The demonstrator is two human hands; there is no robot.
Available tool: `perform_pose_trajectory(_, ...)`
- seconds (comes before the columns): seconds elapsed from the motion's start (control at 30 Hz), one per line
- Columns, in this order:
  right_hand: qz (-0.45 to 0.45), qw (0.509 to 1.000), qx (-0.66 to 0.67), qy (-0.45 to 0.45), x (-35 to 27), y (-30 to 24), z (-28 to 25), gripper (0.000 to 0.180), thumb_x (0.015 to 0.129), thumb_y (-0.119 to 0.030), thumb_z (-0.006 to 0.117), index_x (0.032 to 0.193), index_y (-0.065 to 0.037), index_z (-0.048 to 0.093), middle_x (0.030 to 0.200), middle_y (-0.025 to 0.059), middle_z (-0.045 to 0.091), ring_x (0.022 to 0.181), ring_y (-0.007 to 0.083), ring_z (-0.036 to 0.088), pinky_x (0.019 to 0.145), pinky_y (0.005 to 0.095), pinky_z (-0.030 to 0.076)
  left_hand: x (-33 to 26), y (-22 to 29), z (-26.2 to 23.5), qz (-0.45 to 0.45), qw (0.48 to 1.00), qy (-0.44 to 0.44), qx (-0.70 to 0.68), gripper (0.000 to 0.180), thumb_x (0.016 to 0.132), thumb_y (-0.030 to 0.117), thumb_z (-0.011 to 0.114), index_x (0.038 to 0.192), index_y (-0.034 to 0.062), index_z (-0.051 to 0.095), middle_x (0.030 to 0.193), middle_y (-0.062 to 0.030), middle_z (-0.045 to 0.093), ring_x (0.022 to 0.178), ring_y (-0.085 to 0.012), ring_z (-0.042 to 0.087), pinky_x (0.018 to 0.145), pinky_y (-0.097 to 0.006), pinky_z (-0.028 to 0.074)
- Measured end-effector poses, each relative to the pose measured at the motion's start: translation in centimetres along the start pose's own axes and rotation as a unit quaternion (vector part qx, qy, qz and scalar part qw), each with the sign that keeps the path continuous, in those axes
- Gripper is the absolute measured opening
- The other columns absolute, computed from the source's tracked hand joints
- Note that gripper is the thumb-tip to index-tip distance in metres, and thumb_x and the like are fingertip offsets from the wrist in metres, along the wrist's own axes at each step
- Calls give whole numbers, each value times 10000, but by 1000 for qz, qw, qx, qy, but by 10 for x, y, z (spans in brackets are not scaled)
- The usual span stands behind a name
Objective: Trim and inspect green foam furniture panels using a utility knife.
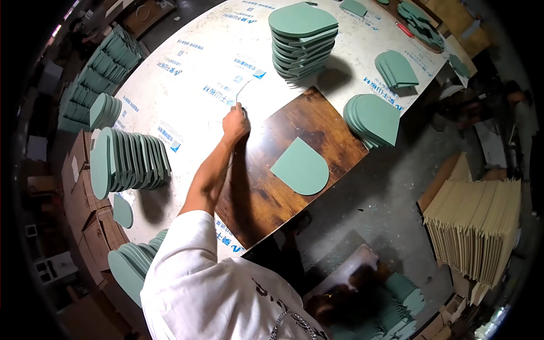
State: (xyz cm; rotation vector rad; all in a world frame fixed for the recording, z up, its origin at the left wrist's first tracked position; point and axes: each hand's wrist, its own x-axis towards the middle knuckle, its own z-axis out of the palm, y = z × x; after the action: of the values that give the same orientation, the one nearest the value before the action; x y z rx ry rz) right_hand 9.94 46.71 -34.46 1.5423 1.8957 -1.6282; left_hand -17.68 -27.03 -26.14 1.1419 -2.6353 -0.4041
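My left hand point(235, 123) reaches across the worktop point(187, 85), fingers closed on a thin clear sheet point(241, 93) beside the wooden board point(283, 170), where a green panel point(300, 167) lies flat. I can't see my right hand.
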Motion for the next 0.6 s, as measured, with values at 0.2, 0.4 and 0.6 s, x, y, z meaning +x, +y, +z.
perform_pose_trajectory(0.2,-18,1000,-20,5,-6,8,-8,38,813,-39,600,776,-43,594,616,35,536,500,170,515,472,316,442,-38,-30,-78,-110,931,262,-229,282,1071,216,450,1215,31,607,632,-151,590,543,-229,554,551,-400,449)
perform_pose_trajectory(0.4,-52,998,-37,-26,0,12,-11,61,796,-33,594,737,-43,580,585,31,512,485,180,506,459,324,434,-95,-59,-51,-176,984,-12,-24,711,961,504,625,1199,-161,544,822,-309,701,817,-450,716,731,-491,564)
perform_pose_trajectory(0.6,-84,995,-14,-56,5,3,-7,62,773,-30,581,712,-41,570,547,26,478,469,184,491,452,319,418,-105,-28,-28,-65,992,-107,4,487,974,281,540,1173,-162,502,784,-311,688,763,-482,695,706,-538,556)
